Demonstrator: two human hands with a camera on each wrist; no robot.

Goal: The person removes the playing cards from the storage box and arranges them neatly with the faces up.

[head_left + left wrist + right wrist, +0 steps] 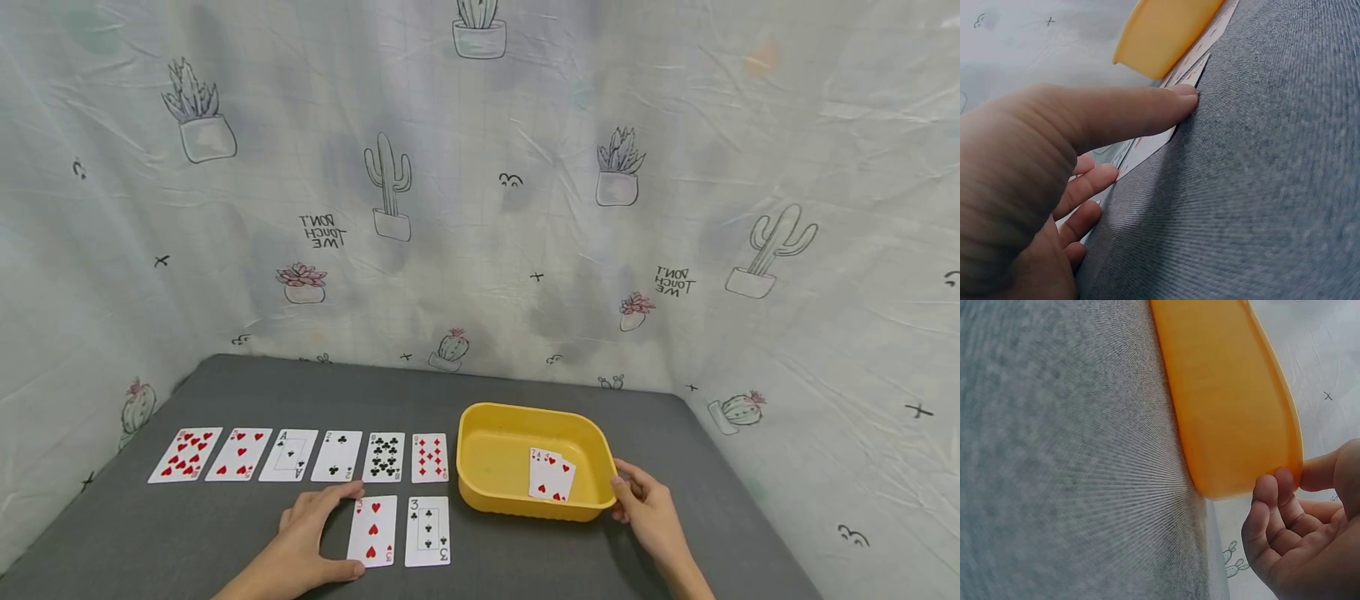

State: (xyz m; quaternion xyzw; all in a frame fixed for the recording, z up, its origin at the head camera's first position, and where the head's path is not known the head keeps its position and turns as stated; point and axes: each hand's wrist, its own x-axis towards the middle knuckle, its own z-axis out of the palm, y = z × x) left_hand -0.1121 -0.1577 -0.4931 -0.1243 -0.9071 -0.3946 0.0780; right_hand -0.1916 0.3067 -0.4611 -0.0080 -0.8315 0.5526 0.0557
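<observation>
My left hand (303, 537) spans a three of hearts card (372, 531) between thumb and index finger, at its near and far ends on the left side. In the left wrist view the thumb (1129, 112) lies at the card's near end, and that card lies low against the cloth. Just right of it is a three of clubs (427, 532). A yellow plastic basin (480, 500) stands to the right, with a few overlapping cards (551, 477) inside, hearts on top. My right hand (648, 508) pinches the basin's right rim, its fingers (1265, 487) against the outer wall.
Behind the left hand runs a row of several face-up cards, from a hearts card (185, 455) to a nine of diamonds (430, 458) beside the basin. A dark grey cloth (525, 558) covers the table. Pale curtains (480, 208) printed with cacti enclose the back and sides.
</observation>
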